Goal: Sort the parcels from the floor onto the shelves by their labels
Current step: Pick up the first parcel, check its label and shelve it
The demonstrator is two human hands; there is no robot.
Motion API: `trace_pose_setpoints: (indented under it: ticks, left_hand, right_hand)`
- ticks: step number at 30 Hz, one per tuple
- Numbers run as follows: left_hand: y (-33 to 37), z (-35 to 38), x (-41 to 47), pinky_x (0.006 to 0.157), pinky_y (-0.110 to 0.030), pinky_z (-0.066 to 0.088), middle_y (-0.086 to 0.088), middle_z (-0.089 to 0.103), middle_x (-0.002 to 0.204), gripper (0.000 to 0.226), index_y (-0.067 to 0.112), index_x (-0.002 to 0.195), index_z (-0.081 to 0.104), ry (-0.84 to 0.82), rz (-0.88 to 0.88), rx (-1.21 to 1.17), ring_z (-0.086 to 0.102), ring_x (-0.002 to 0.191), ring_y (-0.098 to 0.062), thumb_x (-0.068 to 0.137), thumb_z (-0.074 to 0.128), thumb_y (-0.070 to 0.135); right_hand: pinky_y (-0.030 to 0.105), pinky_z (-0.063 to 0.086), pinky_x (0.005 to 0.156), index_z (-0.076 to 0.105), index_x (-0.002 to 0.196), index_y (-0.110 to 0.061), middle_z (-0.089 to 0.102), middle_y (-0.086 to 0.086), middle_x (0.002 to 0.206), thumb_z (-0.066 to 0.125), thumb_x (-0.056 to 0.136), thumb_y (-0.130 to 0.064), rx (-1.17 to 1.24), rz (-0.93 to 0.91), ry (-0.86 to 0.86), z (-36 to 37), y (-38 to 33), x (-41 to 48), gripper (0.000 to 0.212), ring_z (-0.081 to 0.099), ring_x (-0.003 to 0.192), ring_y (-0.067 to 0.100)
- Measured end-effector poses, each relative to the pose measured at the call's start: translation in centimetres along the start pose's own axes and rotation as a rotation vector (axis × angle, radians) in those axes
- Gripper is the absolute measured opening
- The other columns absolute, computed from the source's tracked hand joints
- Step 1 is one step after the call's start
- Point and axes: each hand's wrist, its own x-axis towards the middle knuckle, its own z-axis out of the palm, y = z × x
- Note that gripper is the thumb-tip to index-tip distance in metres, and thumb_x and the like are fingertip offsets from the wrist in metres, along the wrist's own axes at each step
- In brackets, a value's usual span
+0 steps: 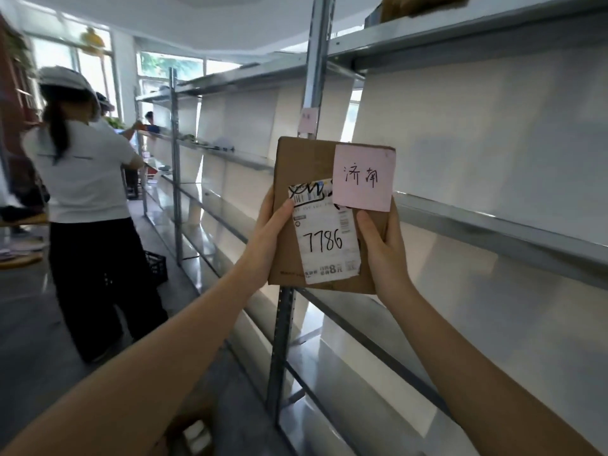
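A flat brown cardboard parcel (307, 166) is held upright in front of the metal shelving (493, 222). It carries a white shipping label with "7786" handwritten on it and a pink note with two handwritten characters at its top right. My left hand (269, 235) grips the parcel's left edge, thumb on the label. My right hand (383, 255) grips its lower right edge. Behind the parcel, a pink tag (308, 119) is stuck on a shelf upright.
Long grey shelves run along the right, with a brown box (418, 4) on the top shelf. A person in a white shirt and cap (82, 179) stands in the aisle to the left, next to a black crate (156, 266). Other people work farther back.
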Motion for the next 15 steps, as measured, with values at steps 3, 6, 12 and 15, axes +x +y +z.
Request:
trace_pose_setpoints:
  ticks: [3, 6, 12, 15]
  left_hand:
    - [-0.8, -3.3, 1.8, 0.071, -0.030, 0.057, 0.002, 0.069, 0.104, 0.042, 0.029, 0.132, 0.041, 0.028, -0.010, 0.014, 0.070, 0.088, -0.014, 0.091, 0.049, 0.031]
    - [-2.1, -6.2, 4.5, 0.076, -0.034, 0.057, 0.000, 0.069, 0.106, 0.047, 0.030, 0.135, 0.039, 0.035, -0.026, 0.028, 0.068, 0.091, -0.018, 0.090, 0.050, 0.033]
    - [-4.4, -9.7, 12.6, 0.066, -0.029, 0.057, 0.002, 0.069, 0.101, 0.052, 0.031, 0.139, 0.033, -0.032, -0.053, 0.038, 0.071, 0.082, -0.013, 0.090, 0.050, 0.036]
    - [-5.3, -10.2, 17.3, 0.066, -0.029, 0.057, 0.001, 0.068, 0.102, 0.052, 0.031, 0.139, 0.032, -0.084, -0.071, 0.031, 0.071, 0.081, -0.012, 0.090, 0.049, 0.035]
  right_hand:
    - [0.020, 0.053, 0.084, 0.028, 0.143, -0.034, 0.054, -0.005, 0.133, 0.053, 0.092, -0.032, 0.034, 0.020, -0.013, 3.0, 2.3, 1.5, 0.057, 0.057, 0.111, 0.007]
    - [0.024, 0.053, 0.087, 0.028, 0.143, -0.035, 0.055, -0.005, 0.133, 0.053, 0.092, -0.031, 0.035, 0.028, -0.020, 5.6, 4.8, 3.5, 0.056, 0.058, 0.113, 0.009]
    - [0.044, 0.051, 0.095, 0.031, 0.140, -0.039, 0.057, -0.004, 0.131, 0.056, 0.087, -0.040, 0.020, 0.020, 0.028, 8.8, 9.4, 9.8, 0.059, 0.059, 0.114, 0.015]
    - [0.043, 0.050, 0.095, 0.030, 0.141, -0.038, 0.056, -0.004, 0.131, 0.054, 0.089, -0.036, 0.003, 0.024, 0.087, 9.5, 11.1, 13.3, 0.057, 0.058, 0.115, 0.016]
